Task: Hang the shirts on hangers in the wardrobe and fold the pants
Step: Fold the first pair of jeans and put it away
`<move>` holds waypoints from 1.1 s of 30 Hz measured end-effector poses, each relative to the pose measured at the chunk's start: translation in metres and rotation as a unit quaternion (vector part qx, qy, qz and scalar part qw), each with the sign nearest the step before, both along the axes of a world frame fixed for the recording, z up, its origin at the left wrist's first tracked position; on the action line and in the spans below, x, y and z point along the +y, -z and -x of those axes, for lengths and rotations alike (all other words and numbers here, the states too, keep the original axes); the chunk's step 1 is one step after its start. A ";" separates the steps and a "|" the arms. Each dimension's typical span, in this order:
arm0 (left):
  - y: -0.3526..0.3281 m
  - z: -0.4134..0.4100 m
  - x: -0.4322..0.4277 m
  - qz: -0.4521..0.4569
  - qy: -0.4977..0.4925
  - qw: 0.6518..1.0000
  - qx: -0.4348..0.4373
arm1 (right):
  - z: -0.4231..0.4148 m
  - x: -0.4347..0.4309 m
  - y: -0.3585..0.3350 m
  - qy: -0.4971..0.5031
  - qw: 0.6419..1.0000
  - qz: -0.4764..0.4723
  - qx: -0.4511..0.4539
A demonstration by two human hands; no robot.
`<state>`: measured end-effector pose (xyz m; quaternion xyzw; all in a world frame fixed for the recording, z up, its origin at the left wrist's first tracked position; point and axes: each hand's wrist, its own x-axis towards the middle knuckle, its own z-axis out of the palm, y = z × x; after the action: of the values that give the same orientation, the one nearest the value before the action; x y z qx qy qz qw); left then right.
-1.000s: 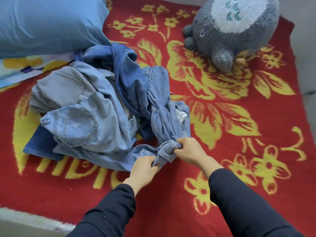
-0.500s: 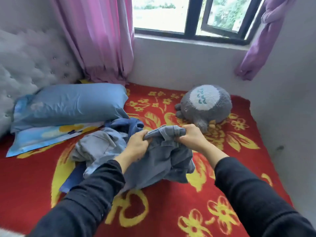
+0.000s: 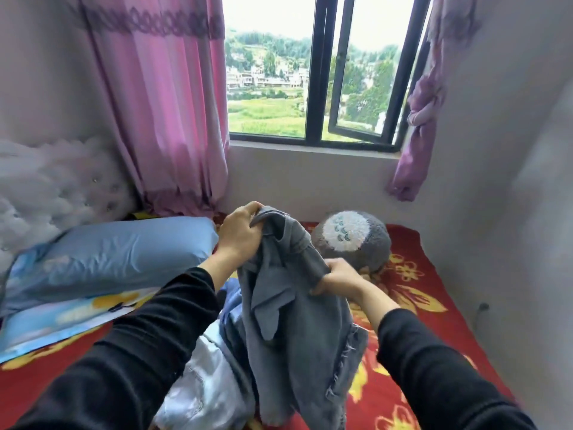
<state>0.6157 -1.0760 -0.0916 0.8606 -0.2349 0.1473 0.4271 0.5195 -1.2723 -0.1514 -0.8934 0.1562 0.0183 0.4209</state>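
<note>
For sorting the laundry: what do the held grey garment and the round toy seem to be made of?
The grey garment is probably faded denim, matte: its hem is frayed. The round toy looks plush: fuzzy grey and white pile.

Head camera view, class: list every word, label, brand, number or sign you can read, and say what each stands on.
No text can be read.
Grey denim garment, gripped by the left hand and right hand: no legible tag.
Plush toy: the belly marks are a pattern, not letters.
Pale garment below: any print is too blurred to tell.
</note>
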 end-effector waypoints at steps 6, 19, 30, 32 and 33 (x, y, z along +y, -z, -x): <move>0.015 -0.002 0.014 0.046 0.048 0.998 0.018 | 0.015 0.027 0.105 0.065 0.988 -0.014 0.136; 0.157 0.000 0.025 -0.149 0.176 0.884 0.407 | -0.025 -0.008 0.040 0.344 0.864 -0.368 -0.011; 0.203 0.061 -0.058 -0.081 0.209 0.926 0.303 | 0.007 -0.040 0.039 0.299 0.808 -0.507 -0.022; 0.203 0.064 -0.073 -0.088 0.189 0.933 0.293 | 0.017 -0.062 0.041 0.327 0.803 -0.496 -0.054; 0.202 0.069 -0.083 -0.085 0.194 0.931 0.299 | 0.025 -0.076 0.044 0.348 0.801 -0.481 -0.073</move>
<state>0.5466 -1.1588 -0.2941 0.8356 -0.2701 -0.2226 0.4233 0.4945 -1.3483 -0.1952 -0.4599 0.3970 -0.1218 0.7849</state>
